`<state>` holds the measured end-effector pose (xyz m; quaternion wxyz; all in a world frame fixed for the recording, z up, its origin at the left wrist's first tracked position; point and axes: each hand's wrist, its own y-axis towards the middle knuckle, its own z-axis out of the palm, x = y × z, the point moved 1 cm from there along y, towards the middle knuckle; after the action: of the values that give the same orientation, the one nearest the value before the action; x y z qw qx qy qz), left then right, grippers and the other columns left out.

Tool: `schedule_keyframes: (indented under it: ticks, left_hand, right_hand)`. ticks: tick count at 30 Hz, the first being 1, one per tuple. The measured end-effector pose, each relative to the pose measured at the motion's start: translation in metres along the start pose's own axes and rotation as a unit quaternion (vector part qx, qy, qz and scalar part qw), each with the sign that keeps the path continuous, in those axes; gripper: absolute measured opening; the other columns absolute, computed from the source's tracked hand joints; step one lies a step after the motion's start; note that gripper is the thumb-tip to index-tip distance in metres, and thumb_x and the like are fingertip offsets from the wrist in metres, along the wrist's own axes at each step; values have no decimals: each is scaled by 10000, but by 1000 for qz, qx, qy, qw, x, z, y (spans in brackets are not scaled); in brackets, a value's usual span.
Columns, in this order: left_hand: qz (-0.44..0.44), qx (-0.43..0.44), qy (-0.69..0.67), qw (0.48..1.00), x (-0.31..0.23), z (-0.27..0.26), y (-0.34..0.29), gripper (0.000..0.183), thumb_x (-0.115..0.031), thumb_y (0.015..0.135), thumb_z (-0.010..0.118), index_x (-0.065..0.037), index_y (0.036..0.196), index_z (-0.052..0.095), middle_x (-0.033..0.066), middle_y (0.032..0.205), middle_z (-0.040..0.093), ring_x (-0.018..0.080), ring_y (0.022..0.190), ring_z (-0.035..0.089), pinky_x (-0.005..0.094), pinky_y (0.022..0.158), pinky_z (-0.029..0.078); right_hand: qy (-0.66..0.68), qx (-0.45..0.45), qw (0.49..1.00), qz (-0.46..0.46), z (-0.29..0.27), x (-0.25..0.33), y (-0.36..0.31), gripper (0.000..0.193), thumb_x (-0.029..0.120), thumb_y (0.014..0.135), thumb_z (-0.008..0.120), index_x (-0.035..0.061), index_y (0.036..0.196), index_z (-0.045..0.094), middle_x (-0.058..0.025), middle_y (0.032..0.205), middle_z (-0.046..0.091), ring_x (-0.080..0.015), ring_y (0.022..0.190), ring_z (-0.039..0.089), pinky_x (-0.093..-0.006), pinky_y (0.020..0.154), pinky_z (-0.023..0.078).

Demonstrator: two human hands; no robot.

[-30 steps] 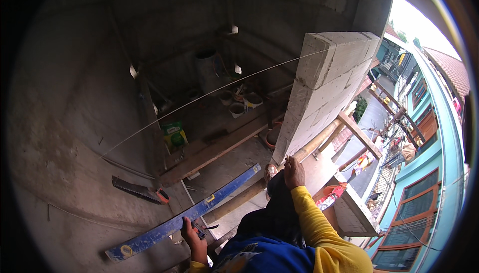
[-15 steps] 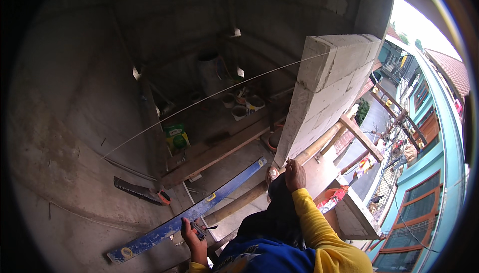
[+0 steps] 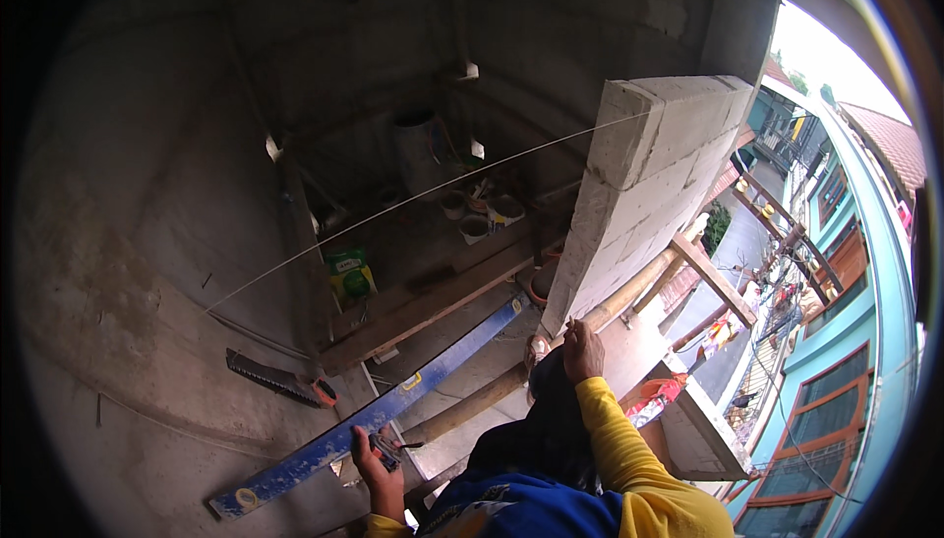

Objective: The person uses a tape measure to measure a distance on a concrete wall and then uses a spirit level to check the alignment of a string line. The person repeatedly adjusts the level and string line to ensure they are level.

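My left hand [image 3: 378,467] is closed around a small dark tape measure [image 3: 388,452], beside the near half of a long blue spirit level [image 3: 339,437]. Whether its fingers also touch the level, I cannot tell. The level lies slanted from lower left toward the block wall, worn and spotted with pale mortar. Above my dark-clad knee is my right hand [image 3: 585,353], its fingers pinched together near the foot of the wall; a thin tip stands up from them, too small to name. The pale block wall [image 3: 644,174] rises just beyond, and a taut string [image 3: 433,182] runs to it.
A handsaw [image 3: 280,381] lies against the left wall. Wooden planks [image 3: 433,307] cross ahead, with buckets [image 3: 474,228] and a green-yellow bag [image 3: 349,272] behind. A bamboo pole [image 3: 472,402] passes under the level. At right are a wooden frame [image 3: 710,279] and a drop to the alley.
The view has shifted slightly. Both hands keep nearly the same places and grips, and the spirit level stays at about the same slant.
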<state>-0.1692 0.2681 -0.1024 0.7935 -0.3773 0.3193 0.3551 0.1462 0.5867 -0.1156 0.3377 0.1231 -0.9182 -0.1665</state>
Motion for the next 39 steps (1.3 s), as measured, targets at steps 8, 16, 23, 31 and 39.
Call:
schedule_keyframes:
  ticks: [8, 16, 23, 31, 39]
  left_hand:
    - [5, 18, -28, 999, -7, 10, -2, 428, -458, 1010, 632, -131, 1277, 554, 62, 1213, 658, 279, 1181, 640, 337, 619, 507]
    - [2, 39, -41, 998, -13, 14, 1, 436, -449, 1015, 628, -130, 1300, 546, 61, 1227, 654, 289, 1196, 638, 347, 636, 502]
    - [44, 62, -59, 995, -49, 64, 13, 482, -434, 1012, 639, -136, 1371, 516, 71, 1256, 643, 290, 1199, 640, 355, 664, 500]
    - [76, 165, -149, 972, -86, 125, 56, 449, -423, 1001, 658, -145, 1337, 550, 86, 1296, 633, 311, 1223, 629, 375, 684, 497]
    - [-39, 270, -153, 950, -93, 205, 73, 338, -387, 987, 690, -121, 1180, 610, 99, 1143, 698, 272, 1096, 690, 376, 697, 576]
  right_hand:
    - [9, -4, 1000, -16, 2, -1, 1, 217, 200, 987, 566, 79, 1163, 606, -184, 984, 707, -405, 937, 672, -509, 825, 519]
    - [31, 17, 999, 8, -6, 12, 1, 223, 177, 968, 569, 56, 1150, 612, -206, 996, 694, -425, 963, 651, -519, 856, 503]
    - [218, -5, 976, -17, 22, 49, 44, 182, 160, 956, 650, 34, 1078, 601, -142, 837, 631, -279, 808, 630, -389, 690, 488]
    - [599, 85, 763, 226, 67, 119, 135, 605, 592, 986, 587, 21, 1172, 663, -38, 896, 657, -93, 483, 437, -271, 469, 370]
    - [702, 81, 681, 192, 39, 112, 222, 559, 561, 1021, 541, 76, 1284, 632, -43, 1028, 639, -154, 803, 592, -333, 676, 500]
